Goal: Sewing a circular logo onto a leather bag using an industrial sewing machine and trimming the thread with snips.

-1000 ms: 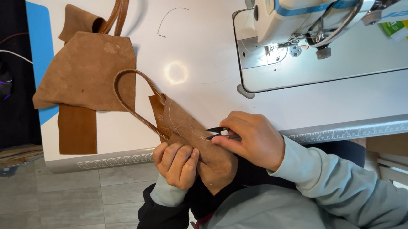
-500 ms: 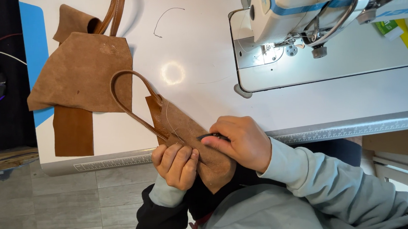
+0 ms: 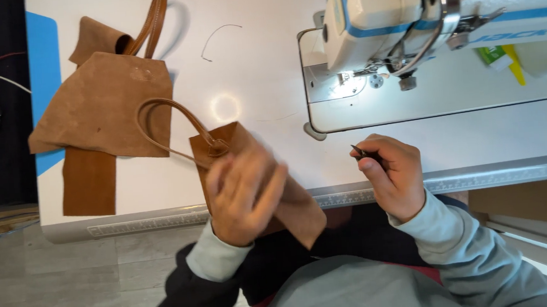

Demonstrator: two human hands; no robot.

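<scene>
Two hands have split: right hand [image 3: 396, 176] pulled off to centre-right, fingers pinched on a small dark tool [image 3: 364, 153]; left hand [image 3: 241, 197], fingers together, grips the tan suede piece [image 3: 297, 209] at lower centre w/ strap loop [image 3: 162, 126].

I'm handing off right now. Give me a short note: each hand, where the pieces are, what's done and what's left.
Left hand: grips the tan suede panel with its strap, at the table's front edge.
Right hand: apart from the panel, pinching a small dark tool.
Other suede pieces lie at the table's left; a loose thread lies on the table behind the panel.
Sewing machine: lamp lit, nothing under the needle.
Done: the strap looks attached to the panel.
Left: the other pieces lie unjoined.
</scene>
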